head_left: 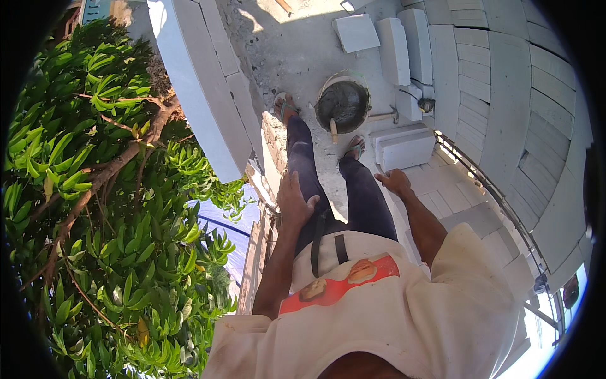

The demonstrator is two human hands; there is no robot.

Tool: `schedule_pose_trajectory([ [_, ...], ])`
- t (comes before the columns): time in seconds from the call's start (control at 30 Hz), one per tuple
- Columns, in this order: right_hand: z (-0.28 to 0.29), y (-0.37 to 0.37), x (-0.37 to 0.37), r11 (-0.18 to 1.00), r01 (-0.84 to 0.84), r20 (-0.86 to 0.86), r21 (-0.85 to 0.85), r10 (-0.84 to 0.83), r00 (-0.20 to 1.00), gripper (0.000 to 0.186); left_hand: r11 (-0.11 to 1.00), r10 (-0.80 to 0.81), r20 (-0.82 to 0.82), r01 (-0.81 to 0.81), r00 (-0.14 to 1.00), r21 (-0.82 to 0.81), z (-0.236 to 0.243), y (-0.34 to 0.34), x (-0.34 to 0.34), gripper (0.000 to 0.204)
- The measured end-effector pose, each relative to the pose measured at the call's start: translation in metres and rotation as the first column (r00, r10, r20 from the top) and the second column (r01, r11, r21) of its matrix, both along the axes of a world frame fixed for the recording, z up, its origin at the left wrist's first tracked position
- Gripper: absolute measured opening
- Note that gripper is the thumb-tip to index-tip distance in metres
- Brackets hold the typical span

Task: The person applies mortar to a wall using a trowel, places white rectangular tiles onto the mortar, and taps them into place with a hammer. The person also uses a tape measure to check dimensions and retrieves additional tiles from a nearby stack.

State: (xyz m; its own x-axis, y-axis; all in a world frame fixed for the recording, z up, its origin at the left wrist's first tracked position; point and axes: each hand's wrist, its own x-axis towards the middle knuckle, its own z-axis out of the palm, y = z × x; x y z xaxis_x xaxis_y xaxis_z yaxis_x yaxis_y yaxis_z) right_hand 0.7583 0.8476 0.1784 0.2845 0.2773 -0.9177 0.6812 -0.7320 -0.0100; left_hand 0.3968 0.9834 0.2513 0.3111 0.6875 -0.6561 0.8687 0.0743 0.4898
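My left hand (294, 197) hangs beside my left thigh, its fingers stretched out and holding nothing. To the right of my right leg is my right hand (396, 182), with loosely bent fingers and nothing visible in them. It is nearest to pale blocks beneath it; I cannot tell whether it touches them. Ahead of my feet stands a round bucket (349, 74) of wet grey mortar (346, 103). A wooden handle (334, 130) sticks out over its near rim, and the tool's other end is hidden.
A low wall of pale blocks (211, 95) runs along my left, with a leafy tree (107, 189) beyond it. Loose white blocks (356, 33) and a block stack (404, 145) stand near the bucket. A tall block wall (508, 95) rises at right.
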Motion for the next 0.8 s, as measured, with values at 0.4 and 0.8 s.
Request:
schedule_pose_trajectory([
  [0.4,-0.407,-0.082,0.056,0.240,0.970,-0.264,0.032,-0.934,0.240,0.030,0.988,-0.155,-0.485,0.126,0.861,-0.091,-0.112,-0.059,0.063,0.091],
  [0.8,-0.643,-0.095,0.097,-0.200,0.979,-0.272,0.030,-0.944,-0.184,0.044,1.000,0.012,-0.501,0.003,0.865,0.029,-0.120,-0.081,0.093,0.069],
])
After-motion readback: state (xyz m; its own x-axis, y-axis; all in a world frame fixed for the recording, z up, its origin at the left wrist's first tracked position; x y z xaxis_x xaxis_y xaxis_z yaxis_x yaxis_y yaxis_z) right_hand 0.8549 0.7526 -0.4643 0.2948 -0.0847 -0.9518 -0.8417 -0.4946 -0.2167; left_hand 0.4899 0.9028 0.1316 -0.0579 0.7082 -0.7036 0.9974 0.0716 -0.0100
